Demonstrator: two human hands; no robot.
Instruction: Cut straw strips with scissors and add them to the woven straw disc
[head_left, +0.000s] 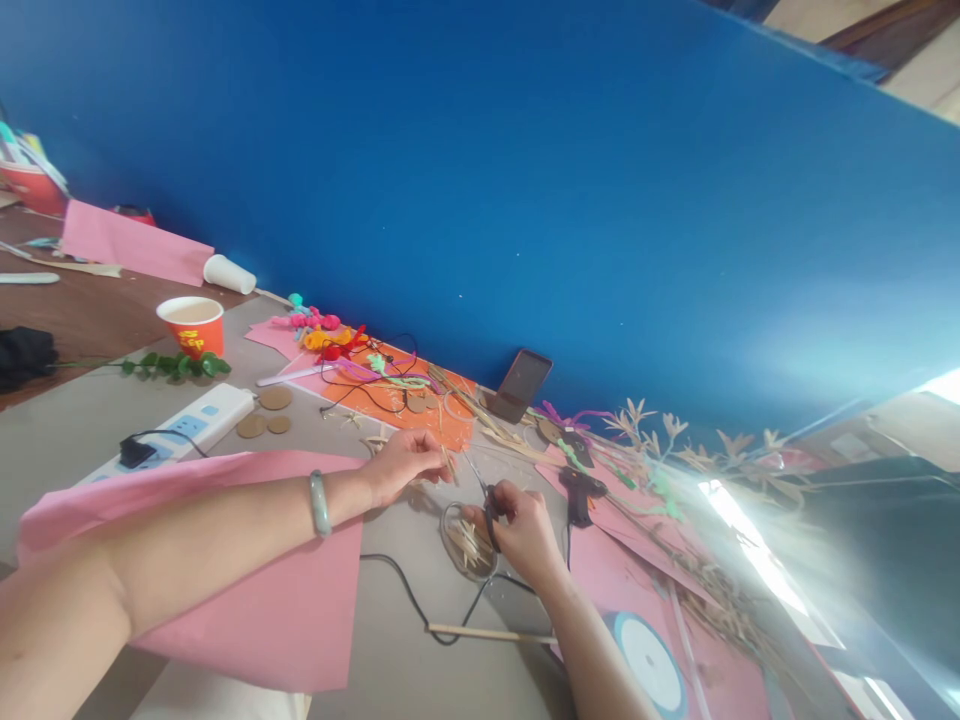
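My right hand (pixel 521 530) is closed around the dark handles of a pair of scissors (pixel 491 515), whose blades point up and away. My left hand (pixel 405 466), with a pale green bangle (pixel 320 505) on the wrist, is closed in a pinch on a short straw-coloured piece (pixel 448 466), close to the scissor tips. Whether the blades touch the piece, I cannot tell. Just below the hands, a round, ring-rimmed dish (pixel 471 548) holds several short cut straw pieces.
A glue gun (pixel 580 493) lies right of the scissors. A phone (pixel 521 385) leans on the blue wall (pixel 480 180). Left are a power strip (pixel 195 425) and red paper cup (pixel 193 325). A black cable (pixel 401 575) crosses the table; pink paper (pixel 277 600) lies under my left arm.
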